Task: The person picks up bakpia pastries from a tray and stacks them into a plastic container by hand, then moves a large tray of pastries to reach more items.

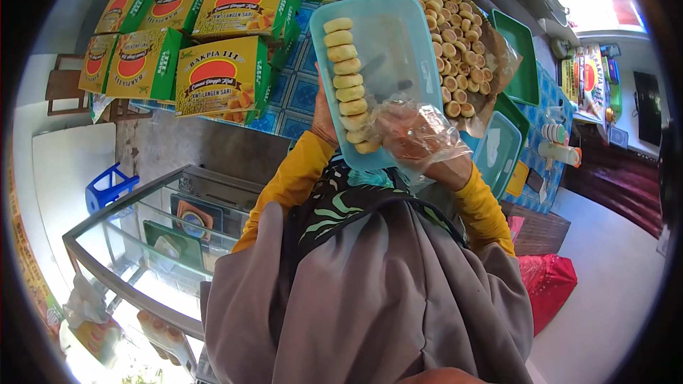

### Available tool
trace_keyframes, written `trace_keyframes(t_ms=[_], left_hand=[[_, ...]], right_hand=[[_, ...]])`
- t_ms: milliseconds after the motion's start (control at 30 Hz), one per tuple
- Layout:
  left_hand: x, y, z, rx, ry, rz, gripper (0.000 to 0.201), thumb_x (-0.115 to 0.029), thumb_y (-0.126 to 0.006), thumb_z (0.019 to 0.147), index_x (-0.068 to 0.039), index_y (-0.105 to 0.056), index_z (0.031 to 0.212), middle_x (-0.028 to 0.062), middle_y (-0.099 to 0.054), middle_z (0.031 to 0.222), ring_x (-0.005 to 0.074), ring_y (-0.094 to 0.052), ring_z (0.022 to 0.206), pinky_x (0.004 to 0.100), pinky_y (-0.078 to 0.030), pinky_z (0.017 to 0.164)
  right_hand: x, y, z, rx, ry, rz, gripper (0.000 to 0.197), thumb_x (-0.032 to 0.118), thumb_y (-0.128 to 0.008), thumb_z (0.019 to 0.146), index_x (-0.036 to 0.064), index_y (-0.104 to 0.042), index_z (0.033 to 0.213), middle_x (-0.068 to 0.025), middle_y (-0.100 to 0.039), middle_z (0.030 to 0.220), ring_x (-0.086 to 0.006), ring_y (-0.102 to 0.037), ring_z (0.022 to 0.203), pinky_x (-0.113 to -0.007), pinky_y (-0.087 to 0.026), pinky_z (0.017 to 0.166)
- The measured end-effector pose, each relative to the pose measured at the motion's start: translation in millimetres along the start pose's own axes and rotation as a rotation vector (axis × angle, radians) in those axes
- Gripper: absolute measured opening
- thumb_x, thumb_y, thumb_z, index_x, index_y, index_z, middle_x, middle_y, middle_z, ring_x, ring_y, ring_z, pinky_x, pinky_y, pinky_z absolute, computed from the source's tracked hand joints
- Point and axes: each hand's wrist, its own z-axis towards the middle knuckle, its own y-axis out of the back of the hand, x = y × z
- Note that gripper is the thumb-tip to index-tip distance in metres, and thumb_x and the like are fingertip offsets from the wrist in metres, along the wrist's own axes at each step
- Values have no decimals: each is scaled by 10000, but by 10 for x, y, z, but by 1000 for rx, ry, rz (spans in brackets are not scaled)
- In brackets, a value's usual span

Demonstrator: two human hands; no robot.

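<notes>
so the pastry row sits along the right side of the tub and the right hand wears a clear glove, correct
Not the side: the head view shows the pastry row along the left side of the tub. The right hand does wear a clear glove.

Blown-out glare upper right and lower left, fisheye-bent edges, black corners.

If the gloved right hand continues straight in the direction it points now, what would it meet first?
Probably the lower part of the row of pastries in the blue tray; depth is unclear, and the right hand may already touch them.
</notes>
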Motion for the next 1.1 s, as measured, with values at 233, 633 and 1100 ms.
trace_keyframes(t_ms=[233,633,1100], left_hand=[[-42,-97,-110,-304,-71,188,498,-681,-437,877,-200,-523,975,-89,-423,761,32,-430,624,202,-418,530],[165,-324,-47,-650,-111,396,669,-728,-409,857,-158,-530,1186,-12,-588,940,119,-588,800,292,-533,744],[-1,17,-80,-455,-105,260,625,-721,-424,855,-161,-535,1110,-76,-489,825,38,-486,684,205,-461,571]], right_hand=[[194,136,110,272,0,-242,381,104,-567,825,73,-553,1204,-152,-569,1204,-320,-564,1096,-420,-461,952],[-325,-650,510,-302,-131,-322,425,88,-595,779,96,-550,1202,-96,-593,1127,-314,-585,1014,-388,-474,902],[-326,-217,440,-430,48,-346,484,75,-589,775,101,-527,1255,-100,-603,1148,-323,-596,1018,-403,-474,903]])
